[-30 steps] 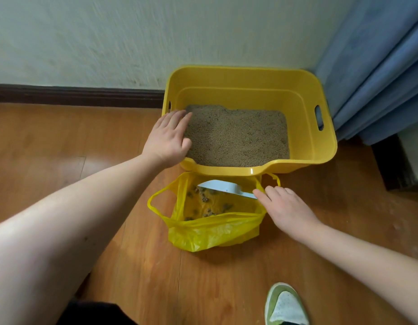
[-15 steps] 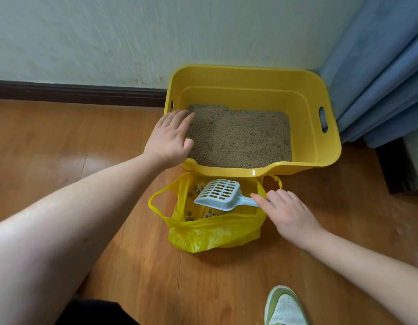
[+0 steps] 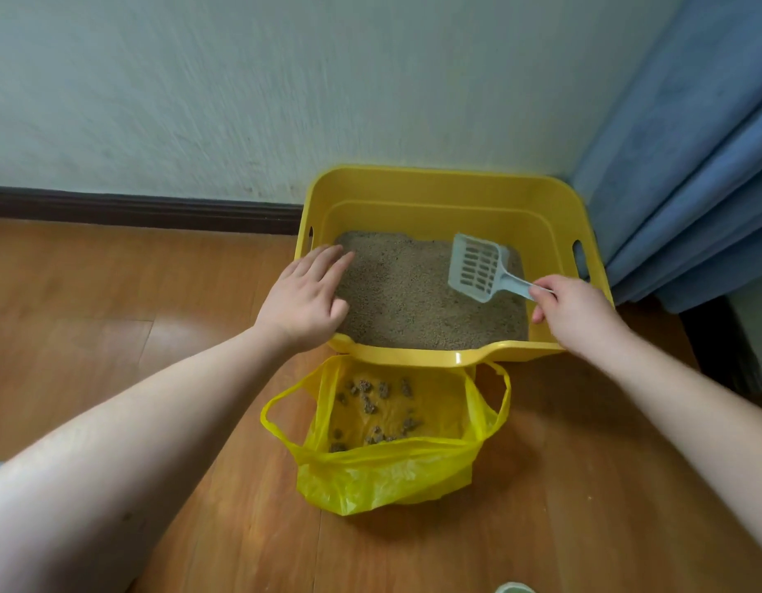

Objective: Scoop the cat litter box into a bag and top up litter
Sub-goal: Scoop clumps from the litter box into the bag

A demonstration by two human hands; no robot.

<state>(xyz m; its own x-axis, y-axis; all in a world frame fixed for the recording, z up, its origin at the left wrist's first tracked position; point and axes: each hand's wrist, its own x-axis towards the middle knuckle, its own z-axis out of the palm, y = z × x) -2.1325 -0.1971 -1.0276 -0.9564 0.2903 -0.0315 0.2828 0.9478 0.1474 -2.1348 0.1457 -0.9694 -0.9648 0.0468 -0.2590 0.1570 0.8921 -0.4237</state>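
1. The box (image 3: 452, 207), a yellow tub, sits on the floor (image 3: 114, 314) against the wall (image 3: 285, 79), with a curtain (image 3: 691, 186) just to its right. Its low front lip faces the person, so the short route out runs straight over that lip.
2. The litter (image 3: 409, 297) lies fairly flat across the bottom, and I can't pick out any clumps on top. To my eye the job now is another sifting pass, so go in shallow and drag slowly, letting loose grains drop through the slots.
3. The bag (image 3: 383, 477) stands open on the floor, touching the box's front lip, with dark clumps (image 3: 370, 404) already in it. Its mouth sags a little, so tip each load low over the middle, not the rim.
4. The left hand (image 3: 304, 293) rests on the left rim with fingers straight and flat, reaching over the litter's edge. Good bracing; I'd keep that weight there so the box doesn't slide.
5. The right hand (image 3: 571, 310) pinches the handle end, fingers curled round it.
6. The scoop (image 3: 477, 267) hangs over the litter's right side, looking empty. A grip that far back may wobble under load.
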